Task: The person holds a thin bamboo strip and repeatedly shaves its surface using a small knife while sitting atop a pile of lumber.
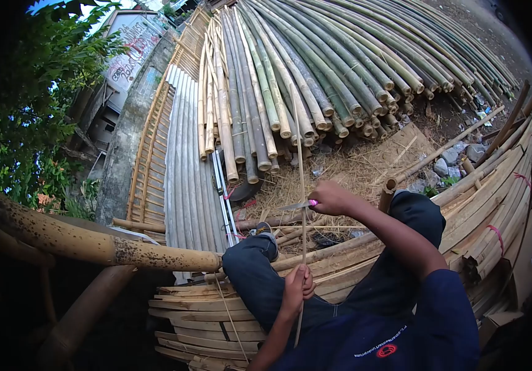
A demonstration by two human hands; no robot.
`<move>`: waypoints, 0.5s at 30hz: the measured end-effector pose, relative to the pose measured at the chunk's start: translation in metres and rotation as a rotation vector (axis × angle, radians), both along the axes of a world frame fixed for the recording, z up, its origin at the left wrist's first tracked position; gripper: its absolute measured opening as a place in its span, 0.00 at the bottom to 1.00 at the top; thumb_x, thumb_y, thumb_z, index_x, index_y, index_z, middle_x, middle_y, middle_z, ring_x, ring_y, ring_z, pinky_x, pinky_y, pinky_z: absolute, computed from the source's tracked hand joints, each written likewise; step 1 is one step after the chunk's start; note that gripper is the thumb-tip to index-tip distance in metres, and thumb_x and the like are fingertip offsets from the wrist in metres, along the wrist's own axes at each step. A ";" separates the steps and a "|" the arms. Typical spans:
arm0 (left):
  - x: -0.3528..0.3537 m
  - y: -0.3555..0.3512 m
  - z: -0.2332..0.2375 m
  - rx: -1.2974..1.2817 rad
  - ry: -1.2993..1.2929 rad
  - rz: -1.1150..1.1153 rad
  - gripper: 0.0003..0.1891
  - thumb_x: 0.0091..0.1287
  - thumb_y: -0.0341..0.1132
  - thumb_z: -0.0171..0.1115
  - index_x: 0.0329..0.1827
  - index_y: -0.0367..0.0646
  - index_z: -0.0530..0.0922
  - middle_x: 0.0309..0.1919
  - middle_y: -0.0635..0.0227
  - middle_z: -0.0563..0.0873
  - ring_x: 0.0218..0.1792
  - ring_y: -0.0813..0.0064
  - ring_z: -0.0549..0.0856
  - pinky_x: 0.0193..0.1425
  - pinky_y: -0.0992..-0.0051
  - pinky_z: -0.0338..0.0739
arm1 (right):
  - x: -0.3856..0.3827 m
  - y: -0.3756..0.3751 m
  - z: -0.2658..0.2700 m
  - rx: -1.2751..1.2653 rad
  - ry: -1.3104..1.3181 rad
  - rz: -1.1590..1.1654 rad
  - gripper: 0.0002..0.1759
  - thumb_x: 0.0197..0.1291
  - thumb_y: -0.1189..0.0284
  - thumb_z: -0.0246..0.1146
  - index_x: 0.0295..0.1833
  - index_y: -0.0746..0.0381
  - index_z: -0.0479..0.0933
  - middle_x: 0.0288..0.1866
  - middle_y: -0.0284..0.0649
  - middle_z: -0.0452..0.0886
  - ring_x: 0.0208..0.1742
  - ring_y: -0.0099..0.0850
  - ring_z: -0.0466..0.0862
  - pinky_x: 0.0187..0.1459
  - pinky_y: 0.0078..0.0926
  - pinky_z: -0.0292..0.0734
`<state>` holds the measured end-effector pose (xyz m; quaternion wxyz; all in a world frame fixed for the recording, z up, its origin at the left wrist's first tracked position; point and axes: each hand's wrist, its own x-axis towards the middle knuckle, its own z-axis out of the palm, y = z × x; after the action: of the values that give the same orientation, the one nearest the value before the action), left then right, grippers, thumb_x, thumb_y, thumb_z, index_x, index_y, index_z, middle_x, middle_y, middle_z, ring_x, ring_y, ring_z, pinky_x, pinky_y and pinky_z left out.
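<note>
My right hand [333, 198] is closed around the pink handle of a knife [296, 206]. Its blade points left and lies across a long thin bamboo strip [304, 238], seemingly touching it. Lower down, near my lap, my left hand [299, 285] wraps round the same strip. The strip stands nearly upright in view, running from my lap toward the bamboo pile. I sit with bent knees in dark trousers, on split bamboo slats [216, 318].
A large stack of bamboo poles [340, 68] fills the far side. Corrugated sheets [188, 167] and a bamboo ladder-like frame [152, 145] lie left. A thick bamboo pole [161, 256] juts in beside my left knee. Shavings [278, 191] cover the ground; rocks [445, 164] lie right.
</note>
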<state>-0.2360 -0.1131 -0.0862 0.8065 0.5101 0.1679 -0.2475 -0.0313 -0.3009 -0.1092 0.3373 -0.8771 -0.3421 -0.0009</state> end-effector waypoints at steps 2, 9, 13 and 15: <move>-0.002 -0.005 0.001 0.043 -0.036 0.000 0.16 0.76 0.45 0.42 0.31 0.47 0.62 0.15 0.79 0.57 0.13 0.90 0.53 0.13 0.86 0.45 | -0.010 0.007 -0.001 -0.034 -0.047 0.052 0.13 0.48 0.64 0.57 0.21 0.63 0.77 0.20 0.51 0.76 0.27 0.52 0.79 0.32 0.49 0.73; -0.031 -0.020 0.013 -0.020 -0.050 -0.168 0.16 0.76 0.47 0.43 0.33 0.46 0.62 0.16 0.78 0.58 0.14 0.88 0.55 0.15 0.84 0.48 | 0.053 -0.057 0.002 0.061 -0.022 -0.557 0.13 0.49 0.65 0.56 0.25 0.64 0.79 0.24 0.53 0.78 0.29 0.52 0.80 0.35 0.49 0.75; -0.018 -0.031 0.017 0.103 -0.195 -0.326 0.16 0.76 0.47 0.43 0.34 0.44 0.64 0.16 0.79 0.59 0.15 0.88 0.57 0.17 0.85 0.49 | 0.033 -0.036 0.005 0.037 0.047 -0.457 0.15 0.52 0.64 0.55 0.27 0.64 0.79 0.26 0.54 0.79 0.31 0.52 0.80 0.37 0.50 0.75; 0.000 -0.026 0.020 -0.007 -0.128 -0.282 0.16 0.76 0.46 0.42 0.34 0.44 0.64 0.16 0.79 0.59 0.16 0.89 0.57 0.16 0.85 0.49 | 0.035 -0.033 -0.012 0.041 0.043 -0.489 0.15 0.52 0.63 0.56 0.28 0.65 0.79 0.27 0.55 0.79 0.32 0.53 0.80 0.38 0.50 0.75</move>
<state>-0.2365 -0.1393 -0.0662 0.7745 0.5404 0.0420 -0.3261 0.0036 -0.3337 -0.1208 0.3522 -0.9265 -0.1123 -0.0708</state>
